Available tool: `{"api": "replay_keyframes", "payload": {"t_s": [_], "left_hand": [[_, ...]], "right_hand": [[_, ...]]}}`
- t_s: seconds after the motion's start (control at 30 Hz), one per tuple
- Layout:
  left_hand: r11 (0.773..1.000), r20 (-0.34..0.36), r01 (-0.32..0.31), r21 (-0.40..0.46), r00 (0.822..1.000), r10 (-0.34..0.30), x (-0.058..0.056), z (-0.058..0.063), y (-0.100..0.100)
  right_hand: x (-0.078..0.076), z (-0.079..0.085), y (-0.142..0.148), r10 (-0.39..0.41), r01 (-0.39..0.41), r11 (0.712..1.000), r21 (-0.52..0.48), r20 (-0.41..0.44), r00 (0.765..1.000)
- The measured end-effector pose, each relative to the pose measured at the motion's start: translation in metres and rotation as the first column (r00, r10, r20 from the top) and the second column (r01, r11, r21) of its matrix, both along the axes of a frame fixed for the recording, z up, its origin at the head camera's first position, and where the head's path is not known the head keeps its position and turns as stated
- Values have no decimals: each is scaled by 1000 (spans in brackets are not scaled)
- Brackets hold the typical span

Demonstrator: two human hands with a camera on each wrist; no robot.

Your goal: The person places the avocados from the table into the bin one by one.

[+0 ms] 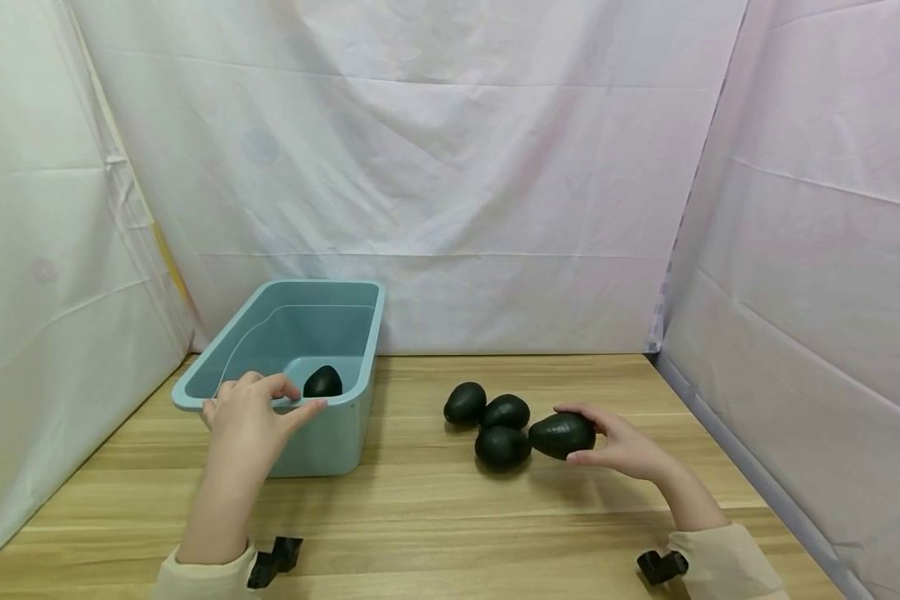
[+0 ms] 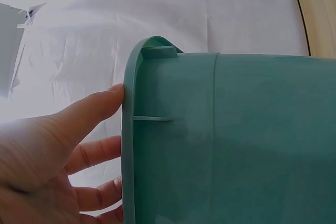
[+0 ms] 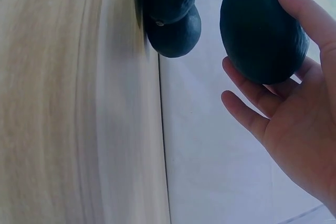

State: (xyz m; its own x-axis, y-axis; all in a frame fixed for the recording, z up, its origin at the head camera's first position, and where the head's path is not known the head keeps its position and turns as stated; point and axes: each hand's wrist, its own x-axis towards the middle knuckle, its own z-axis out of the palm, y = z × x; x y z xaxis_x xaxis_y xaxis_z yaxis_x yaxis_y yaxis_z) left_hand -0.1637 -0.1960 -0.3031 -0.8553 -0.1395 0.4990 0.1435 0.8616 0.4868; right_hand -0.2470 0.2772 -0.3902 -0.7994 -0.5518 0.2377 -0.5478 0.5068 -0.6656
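My right hand (image 1: 624, 446) grips a dark green avocado (image 1: 562, 435) from its right side, thumb nearer me and fingers on the far side. In the right wrist view this avocado (image 3: 262, 30) is raised off the table. Just left of it, three more avocados (image 1: 502, 448) lie grouped on the table. My left hand (image 1: 249, 421) holds the near rim of a blue-green plastic bin (image 1: 367, 367), its fingers reaching over the edge. The left wrist view shows the thumb (image 2: 97, 108) at the rim and some fingertips hidden behind it. One avocado (image 1: 322, 382) sits inside the bin.
The wood-grain table (image 1: 435, 533) runs back to a white cloth (image 1: 495, 208) hung behind it. More cloth (image 1: 817, 275) stands along the right side and the left. Small black devices (image 1: 662, 567) are worn at both wrists.
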Motion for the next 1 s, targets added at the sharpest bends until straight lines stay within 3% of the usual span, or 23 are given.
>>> {"api": "replay_keyframes", "payload": {"t_s": [0.33, 1.0], "left_hand": [[996, 104, 23, -87, 995, -14, 1, -2, -2], [995, 120, 69, -67, 991, -60, 1, -2, -3]], "right_hand": [[3, 9, 1, -9, 9, 1000, -3, 16, 1000], [4, 24, -1, -19, 18, 1000, -19, -50, 999]]}}
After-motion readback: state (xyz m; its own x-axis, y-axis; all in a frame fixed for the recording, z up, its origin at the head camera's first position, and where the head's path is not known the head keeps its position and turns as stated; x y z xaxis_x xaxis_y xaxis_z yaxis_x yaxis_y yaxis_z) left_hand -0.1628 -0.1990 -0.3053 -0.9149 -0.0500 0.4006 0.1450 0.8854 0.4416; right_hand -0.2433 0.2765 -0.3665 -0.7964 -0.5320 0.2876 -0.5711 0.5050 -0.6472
